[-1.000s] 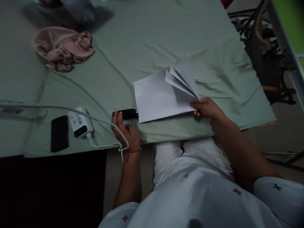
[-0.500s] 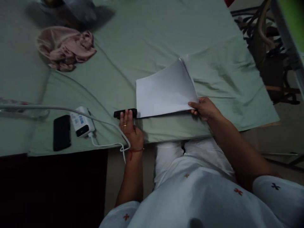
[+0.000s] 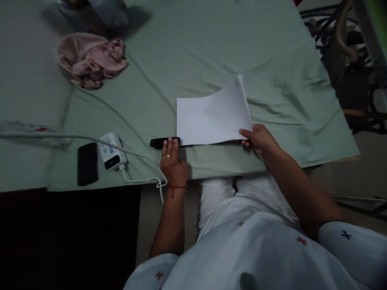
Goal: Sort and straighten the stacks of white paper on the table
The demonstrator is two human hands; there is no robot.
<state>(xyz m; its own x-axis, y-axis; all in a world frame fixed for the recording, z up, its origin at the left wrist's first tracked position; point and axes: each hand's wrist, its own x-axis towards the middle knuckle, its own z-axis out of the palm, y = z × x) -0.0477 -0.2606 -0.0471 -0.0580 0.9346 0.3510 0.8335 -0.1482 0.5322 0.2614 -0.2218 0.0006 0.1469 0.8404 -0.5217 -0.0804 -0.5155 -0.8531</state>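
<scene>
Left hand (image 3: pixel 173 163): palm down near the body, fingers extended toward the far side and held together, a ring on one finger, a red thread around the wrist; forearm runs straight back to the torso. Right hand (image 3: pixel 259 138): farther right, fingers curled in a pinch with thumb on top; forearm angles back and to the right, elbow bent.

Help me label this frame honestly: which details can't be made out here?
- Black object, head view: its right end runs under the paper stack; dim light leaves its kind unclear.
- Left hand: fingertips lie on the black object, grip unclear.
- Right hand: fingers hidden beneath the paper's corner.
- White adapter: label too small.
- Dark heap: blurred, cut by the top edge.
</scene>
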